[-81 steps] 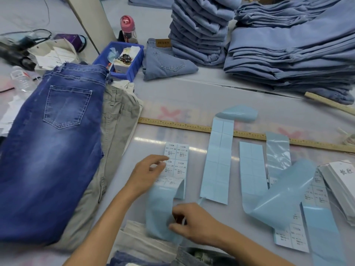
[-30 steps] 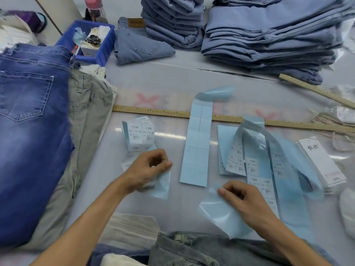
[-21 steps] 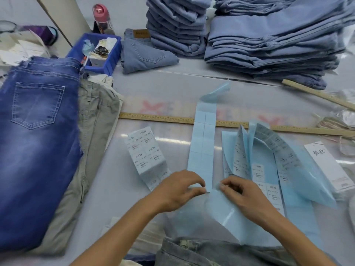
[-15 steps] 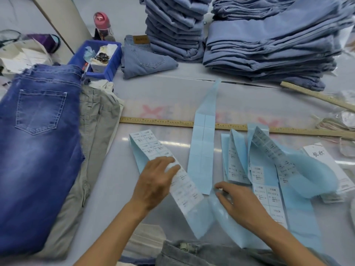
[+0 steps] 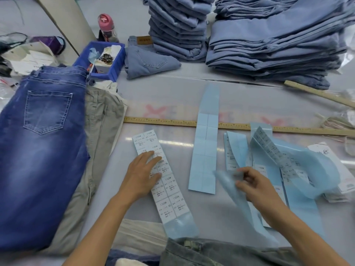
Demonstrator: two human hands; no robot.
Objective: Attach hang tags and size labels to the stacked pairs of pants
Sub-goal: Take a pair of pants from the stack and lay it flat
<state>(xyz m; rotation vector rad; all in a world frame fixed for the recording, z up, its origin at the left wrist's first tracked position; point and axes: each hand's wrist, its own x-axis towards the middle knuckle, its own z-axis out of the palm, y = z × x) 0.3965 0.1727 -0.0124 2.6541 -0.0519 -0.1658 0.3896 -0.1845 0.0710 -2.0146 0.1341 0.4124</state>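
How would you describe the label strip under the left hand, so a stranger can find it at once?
Start from the long yellow ruler lying across the table. Just nearer than its left end, beside the grey pants, a strip of white size labels lies flat under the left hand. Unlike the plain blue strips to its right, its face shows printed white stickers in two columns.

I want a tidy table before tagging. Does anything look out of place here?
Yes. The label strips on the right lie tangled, curled and overlapping, unlike the flat strip under the left hand. The right hand pinches a loose backing.
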